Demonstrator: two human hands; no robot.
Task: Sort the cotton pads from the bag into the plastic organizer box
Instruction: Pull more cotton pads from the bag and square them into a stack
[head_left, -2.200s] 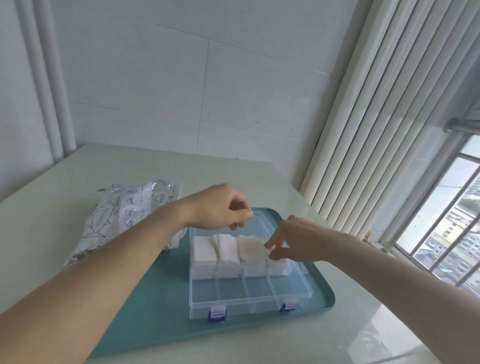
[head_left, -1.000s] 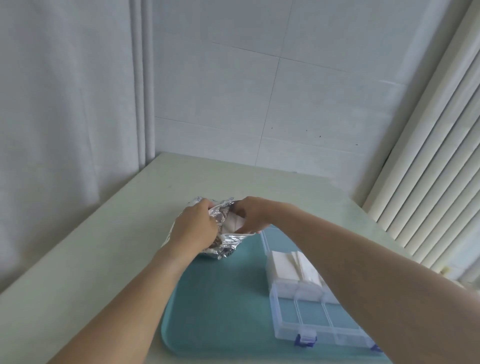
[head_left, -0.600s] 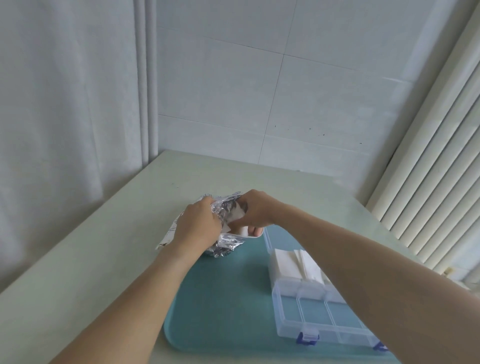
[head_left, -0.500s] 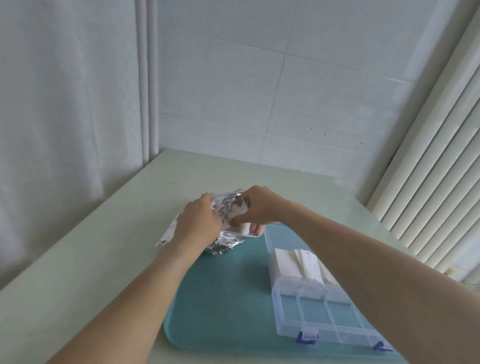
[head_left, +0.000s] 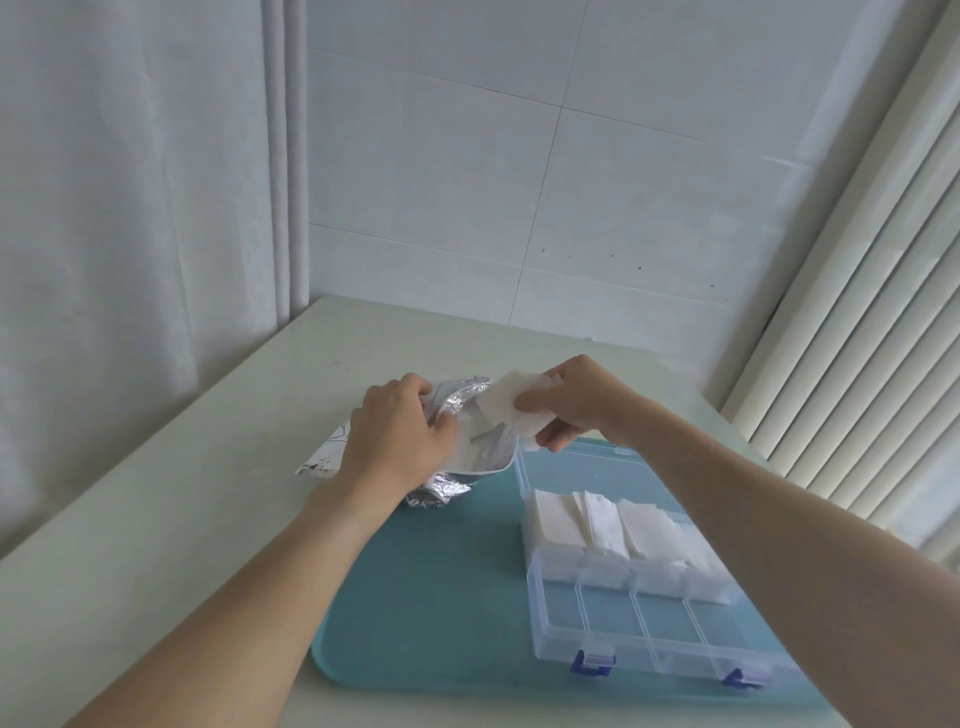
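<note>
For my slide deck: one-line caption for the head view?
Left hand holds the foil bag open while right hand pulls cotton pads out beside the organizer box.

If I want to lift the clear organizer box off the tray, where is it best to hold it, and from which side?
Probably grip the organizer box by its two short end walls, coming from above. The near row of compartments is empty, so its walls are bare; the far row holds cotton pads standing above the rim.

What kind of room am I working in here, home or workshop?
Probably a home, perhaps a tiled utility corner: large pale wall tiles, white vertical blinds on the right, and a plain pale tabletop bearing a teal plastic tray. No workshop tools show.
</note>
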